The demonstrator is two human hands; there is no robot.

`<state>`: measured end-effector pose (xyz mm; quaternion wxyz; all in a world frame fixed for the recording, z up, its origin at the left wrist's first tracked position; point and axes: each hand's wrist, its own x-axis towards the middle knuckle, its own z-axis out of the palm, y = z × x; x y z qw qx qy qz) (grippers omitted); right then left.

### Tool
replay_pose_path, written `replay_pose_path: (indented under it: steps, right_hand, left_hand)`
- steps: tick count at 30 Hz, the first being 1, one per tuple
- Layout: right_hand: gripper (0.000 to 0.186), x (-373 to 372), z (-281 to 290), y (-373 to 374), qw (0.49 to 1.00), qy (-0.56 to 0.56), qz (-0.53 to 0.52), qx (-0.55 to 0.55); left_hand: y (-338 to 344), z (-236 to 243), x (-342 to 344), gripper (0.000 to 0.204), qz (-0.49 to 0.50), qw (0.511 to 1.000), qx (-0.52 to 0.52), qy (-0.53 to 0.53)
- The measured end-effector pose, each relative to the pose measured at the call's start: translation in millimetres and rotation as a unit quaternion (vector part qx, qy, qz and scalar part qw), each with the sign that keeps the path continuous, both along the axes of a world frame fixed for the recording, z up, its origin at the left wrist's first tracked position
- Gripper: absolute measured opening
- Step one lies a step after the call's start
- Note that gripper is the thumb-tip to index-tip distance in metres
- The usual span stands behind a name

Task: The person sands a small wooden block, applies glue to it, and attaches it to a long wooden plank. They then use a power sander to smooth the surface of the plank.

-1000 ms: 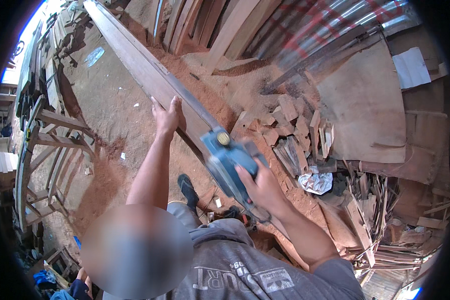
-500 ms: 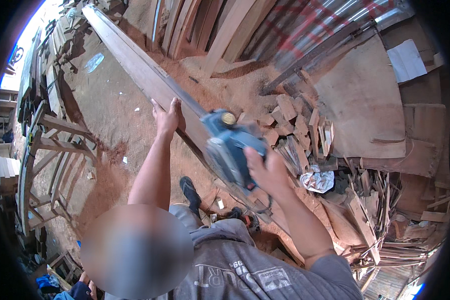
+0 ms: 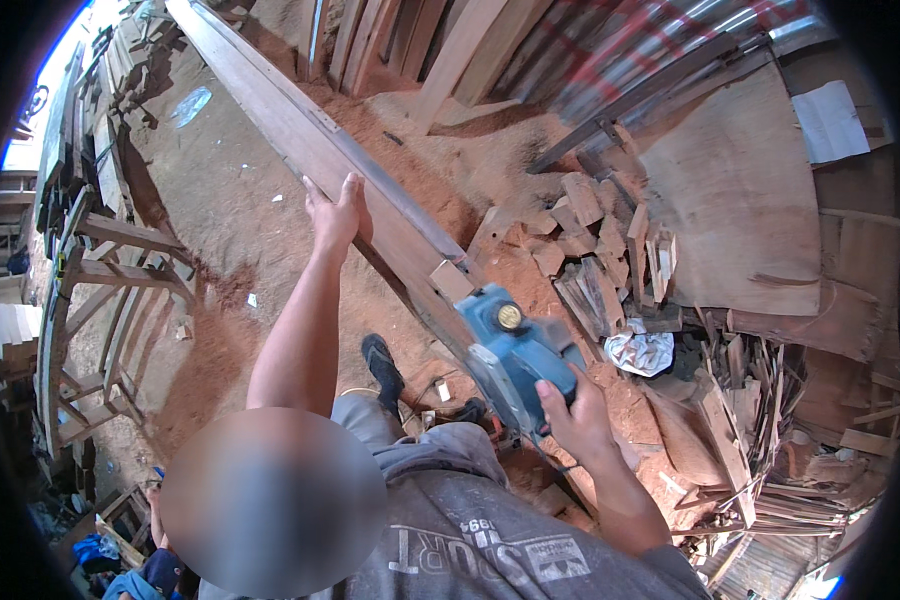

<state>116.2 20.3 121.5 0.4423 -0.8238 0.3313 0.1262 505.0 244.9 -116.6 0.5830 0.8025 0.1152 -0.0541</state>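
A long wooden board (image 3: 395,235) runs diagonally from the far left toward my right side. My left hand (image 3: 335,212) grips its left edge, thumb laid over the top and fingertips along the side. A blue electric hand planer (image 3: 518,350) with a yellowish round knob rests on the near part of the board. My right hand (image 3: 578,418) is wrapped around the planer's rear handle. A small wood block (image 3: 452,281) sits on the board just ahead of the planer. Part of the board's near end is hidden under the tool and my arm.
Offcut blocks (image 3: 580,225) and a crumpled white bag (image 3: 640,350) lie to the right. Wooden trestles (image 3: 120,270) stand at left. Planks (image 3: 460,60) lean at the back. Sawdust covers the ground. Another person (image 3: 155,575) is at lower left.
My right hand has drawn the planer back along the board, toward me and to the right, uncovering the small block. My left hand keeps its hold in nearly the same place.
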Motion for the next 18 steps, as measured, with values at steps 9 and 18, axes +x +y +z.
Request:
replay_pose_path:
  steps: [9, 18]
  right_hand:
    - [0.051, 80.0, -22.7, 22.9, 0.993, -0.096, 0.063, -0.004]
    - [0.068, 162.3, -23.7, 31.4, 0.994, -0.084, 0.065, 0.028]
  left_hand:
    - [-4.4, -3.0, -3.4, 0.117, 0.000, 1.000, -0.002, 0.006]
    - [1.4, -11.6, 7.0, 0.115, -0.007, 1.000, -0.002, -0.004]
